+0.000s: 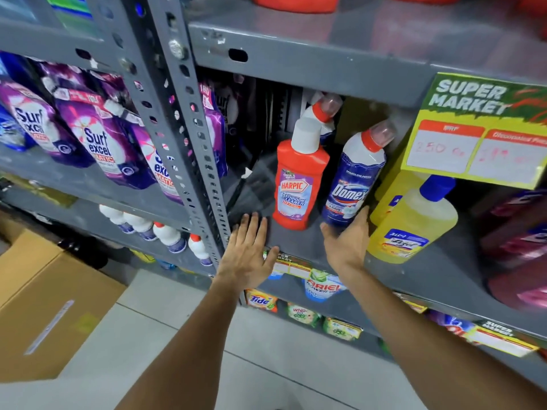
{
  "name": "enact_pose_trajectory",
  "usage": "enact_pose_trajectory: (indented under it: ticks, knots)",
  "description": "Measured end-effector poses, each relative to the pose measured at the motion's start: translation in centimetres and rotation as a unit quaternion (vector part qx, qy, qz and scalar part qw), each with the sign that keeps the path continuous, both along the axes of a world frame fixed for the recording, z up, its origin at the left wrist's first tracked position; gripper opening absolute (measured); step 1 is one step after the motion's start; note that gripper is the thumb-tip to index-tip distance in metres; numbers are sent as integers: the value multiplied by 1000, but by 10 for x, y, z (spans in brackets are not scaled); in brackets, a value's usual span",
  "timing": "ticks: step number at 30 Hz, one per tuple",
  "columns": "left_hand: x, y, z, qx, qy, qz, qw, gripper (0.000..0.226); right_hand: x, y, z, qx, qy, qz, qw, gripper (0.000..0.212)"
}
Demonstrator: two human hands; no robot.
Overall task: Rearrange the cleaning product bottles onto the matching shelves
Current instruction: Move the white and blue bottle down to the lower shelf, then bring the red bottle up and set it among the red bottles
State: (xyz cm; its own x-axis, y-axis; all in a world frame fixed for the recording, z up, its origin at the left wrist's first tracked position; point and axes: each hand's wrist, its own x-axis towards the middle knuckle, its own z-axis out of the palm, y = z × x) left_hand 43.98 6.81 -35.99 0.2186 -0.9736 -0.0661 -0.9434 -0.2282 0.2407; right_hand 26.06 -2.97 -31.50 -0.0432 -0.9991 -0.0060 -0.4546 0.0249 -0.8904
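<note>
A red Harpic bottle [299, 184] with a white cap stands on the grey shelf [414, 270]. Right of it a blue-and-white Domex bottle [353, 179] with a red cap leans slightly right. My right hand [347, 241] cups its base, fingers wrapped around the bottom right side. A second Domex bottle [324, 113] stands behind the Harpic, mostly hidden. My left hand [247, 255] lies flat and open at the shelf's front edge, left of the Harpic, touching no bottle. A yellow Lizol bottle [414, 223] with a blue cap stands right of the Domex.
A grey perforated upright [189, 137] divides the racks. Purple Surf Excel pouches [97, 137] fill the left shelf, with small white bottles [165, 235] below. A Super Market price card [479, 134] hangs at right. Dark red bottles [521, 255] stand far right. Cardboard boxes [44, 315] sit on the floor.
</note>
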Motion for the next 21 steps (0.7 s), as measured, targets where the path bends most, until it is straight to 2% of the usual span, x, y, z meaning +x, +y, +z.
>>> enact_pose_trajectory:
  ticks: [2, 4, 7, 11, 21]
  knots:
    - [-1, 1, 0, -5, 7, 2, 1000, 76, 3, 21, -7, 13, 12, -7, 1000, 83]
    - [-2, 1, 1, -7, 11, 4, 1000, 76, 7, 37, -12, 5, 15, 37, 999, 71]
    - [-1, 0, 2, 11, 2, 4, 1000, 76, 15, 33, -7, 12, -18, 125, 992, 77]
    - [0, -1, 3, 28, -4, 6, 1000, 76, 30, 11, 9, -19, -47, 166, 985, 83]
    - [3, -5, -5, 31, 9, 6, 999, 77, 32, 0, 8, -45, 1, 195, 980, 60]
